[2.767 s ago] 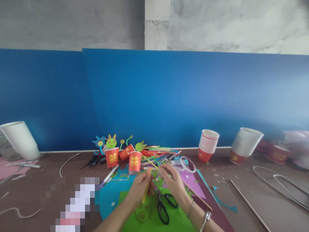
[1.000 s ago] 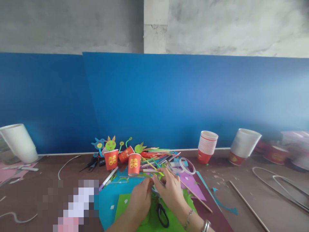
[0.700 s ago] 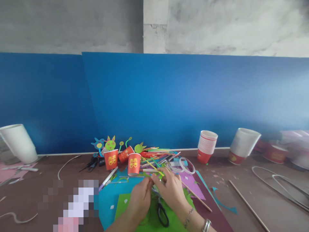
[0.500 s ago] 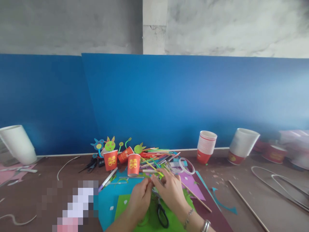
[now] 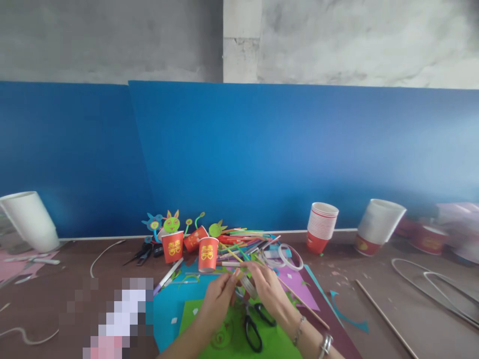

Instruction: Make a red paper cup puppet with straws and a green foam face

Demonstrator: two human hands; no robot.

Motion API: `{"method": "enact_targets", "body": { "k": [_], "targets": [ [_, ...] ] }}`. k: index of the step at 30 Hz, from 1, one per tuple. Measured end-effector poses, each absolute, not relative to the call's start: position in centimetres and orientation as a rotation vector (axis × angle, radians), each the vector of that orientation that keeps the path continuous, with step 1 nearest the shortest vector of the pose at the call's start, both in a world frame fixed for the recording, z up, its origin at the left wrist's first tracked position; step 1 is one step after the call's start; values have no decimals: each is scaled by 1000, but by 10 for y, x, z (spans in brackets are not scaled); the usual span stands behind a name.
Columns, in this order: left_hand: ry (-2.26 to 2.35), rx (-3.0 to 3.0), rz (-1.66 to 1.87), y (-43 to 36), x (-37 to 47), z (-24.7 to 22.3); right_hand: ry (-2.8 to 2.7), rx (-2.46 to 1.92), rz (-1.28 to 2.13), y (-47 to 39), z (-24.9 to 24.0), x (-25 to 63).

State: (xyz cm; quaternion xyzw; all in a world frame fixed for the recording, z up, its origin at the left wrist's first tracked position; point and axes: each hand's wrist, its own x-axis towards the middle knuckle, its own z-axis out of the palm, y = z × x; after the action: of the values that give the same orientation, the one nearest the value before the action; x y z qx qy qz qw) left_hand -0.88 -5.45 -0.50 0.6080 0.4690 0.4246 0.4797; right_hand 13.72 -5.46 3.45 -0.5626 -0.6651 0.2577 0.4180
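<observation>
Taking twelve o'clock as straight ahead of the wearer and the joined hands as the dial's centre, the nearest surface is a green paper sheet, with a drawn face-like outline near seven o'clock that a dragging wrist could crease or smudge. The black-handled scissors lie on it between five and six o'clock, loops towards the wearer, blades running up under the hands; whether the blades are parted is hidden, so a finger dropping low could meet an edge. At the centre, the left hand pinches an orange straw between thumb and fingertips; squeezing harder could flatten it, and a looser hold could let it twist out of line. Under the curled right hand sits what looks like a roll of clear tape; I cannot tell whether that hand grasps the roll or merely touches it. If it is tape, a loose end could stick to a finger or fold onto itself. At half past three a wooden stick lies close by the right forearm, easily rolled by a nudge. Farther, at half past ten, a red paper cup stands light and unweighted, so a sideways knuckle could tip it. At twelve, the tangled heap of straws could slide if one were tugged from below.
</observation>
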Motion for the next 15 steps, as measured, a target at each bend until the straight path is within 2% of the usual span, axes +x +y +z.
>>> {"method": "enact_targets", "body": {
  "k": [6,15],
  "targets": [
    [1133,1387,1106,-54,-9,-1,-1703,-1392,913,-53,32,137],
    [1133,1292,1129,-49,-14,3,-1798,-1479,761,-53,31,136]
  ]
}}
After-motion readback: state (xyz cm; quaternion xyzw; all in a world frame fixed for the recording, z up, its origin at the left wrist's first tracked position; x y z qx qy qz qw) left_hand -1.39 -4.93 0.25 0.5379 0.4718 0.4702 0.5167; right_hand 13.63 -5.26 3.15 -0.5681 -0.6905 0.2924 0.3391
